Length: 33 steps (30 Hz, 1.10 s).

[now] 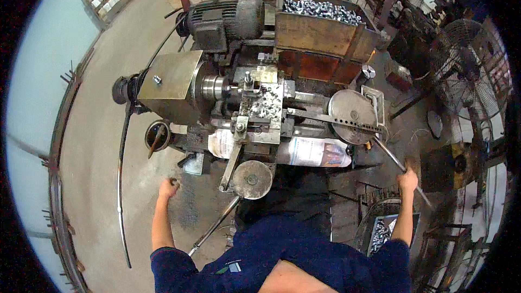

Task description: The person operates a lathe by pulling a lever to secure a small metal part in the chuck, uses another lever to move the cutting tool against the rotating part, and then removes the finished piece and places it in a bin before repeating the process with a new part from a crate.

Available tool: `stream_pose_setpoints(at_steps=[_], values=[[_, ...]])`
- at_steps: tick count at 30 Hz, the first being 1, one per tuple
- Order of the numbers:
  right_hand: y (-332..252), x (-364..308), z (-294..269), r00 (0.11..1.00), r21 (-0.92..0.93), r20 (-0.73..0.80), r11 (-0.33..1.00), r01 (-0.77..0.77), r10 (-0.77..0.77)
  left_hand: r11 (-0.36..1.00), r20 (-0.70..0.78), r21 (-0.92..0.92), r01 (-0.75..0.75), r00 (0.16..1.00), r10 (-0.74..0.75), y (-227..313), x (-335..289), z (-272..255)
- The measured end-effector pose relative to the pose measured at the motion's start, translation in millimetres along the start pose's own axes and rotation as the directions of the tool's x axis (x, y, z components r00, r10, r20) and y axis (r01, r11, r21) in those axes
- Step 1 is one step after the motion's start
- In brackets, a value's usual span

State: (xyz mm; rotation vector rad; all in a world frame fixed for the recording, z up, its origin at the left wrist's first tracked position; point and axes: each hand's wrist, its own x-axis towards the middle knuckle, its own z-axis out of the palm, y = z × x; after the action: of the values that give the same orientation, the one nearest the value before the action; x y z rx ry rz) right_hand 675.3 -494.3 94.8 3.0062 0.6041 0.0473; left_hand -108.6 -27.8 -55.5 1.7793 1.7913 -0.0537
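Note:
My right hand [407, 180] is closed round a long metal lever [388, 153] that runs up to a round disc [353, 113] on the right of a small lathe. A flat bar with a row of holes links that disc to the lathe's tool slide [267, 107], which is strewn with metal chips. The slide sits beside the shiny chuck [213, 87]. My left hand [169, 187] hangs in the air at the left, clear of the machine. Its fingers are curled, and whatever may be in them is too small to make out. A second disc [252, 179] with its own lever [214, 227] stands between my arms.
Behind the lathe are a motor [228, 19] and a metal bin [317, 31] heaped with small shiny parts. A pot with a brush [158, 137] hangs at the left. A tray of parts [381, 236] lies by my right elbow; a large fan [467, 68] stands far right.

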Motion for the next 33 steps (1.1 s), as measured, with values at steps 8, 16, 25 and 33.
stream_pose_setpoints(at_steps=[8,16,25,33], values=[[-33.1,-148.7,16.5,0.997,0.253,0.044,0.966,0.043,-0.056,0.982,0.222,-0.127,0.142,0.969,-0.112,-16.2,-46.1,27.3],[-54.0,-170.0,-5.2,0.993,0.294,0.118,0.956,-0.013,-0.022,0.994,0.097,-0.098,-0.038,0.994,0.048,32.6,-27.2,26.0],[-27.6,-116.1,4.6,0.995,-0.004,0.092,0.999,0.039,-0.039,0.964,-0.015,-0.246,-0.099,0.995,0.098,62.9,-5.1,-2.7],[-3.2,42.6,-5.4,0.985,-0.199,-0.116,0.969,-0.147,0.126,0.899,-0.16,0.354,-0.257,0.931,0.329,123.5,19.8,-5.3]])
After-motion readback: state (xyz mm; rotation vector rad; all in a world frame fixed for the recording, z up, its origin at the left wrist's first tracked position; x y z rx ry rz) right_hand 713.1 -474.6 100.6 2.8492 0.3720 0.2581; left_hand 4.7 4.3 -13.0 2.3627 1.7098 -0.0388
